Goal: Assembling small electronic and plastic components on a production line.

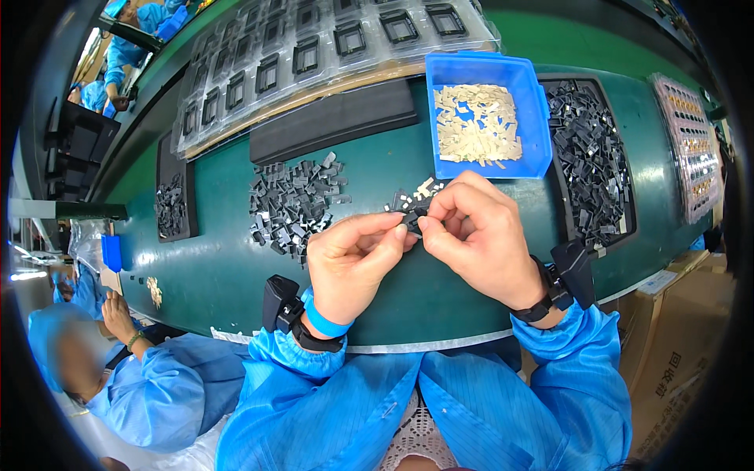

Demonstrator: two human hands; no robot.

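My left hand (353, 253) is closed, its thumb and forefinger pinching a small black plastic part (411, 223) in front of me. My right hand (484, 237) meets it there, thumb and forefinger pressed together at the part's right end. Fingers hide most of the part, so its exact shape cannot be told. Just beyond the fingertips lies a little cluster of black parts (403, 201) with a few cream-coloured pieces (426, 188) among them. To the left, a loose heap of black plastic parts (294, 202) is spread on the green table (385, 294).
A blue bin (536, 118) holds many cream pieces (475, 125). Right of it stands a black tray (633, 206) of black parts. Clear trays with black frames (349, 37) rest at the back, behind a black foam block (338, 122). A co-worker (149, 385) sits at the left.
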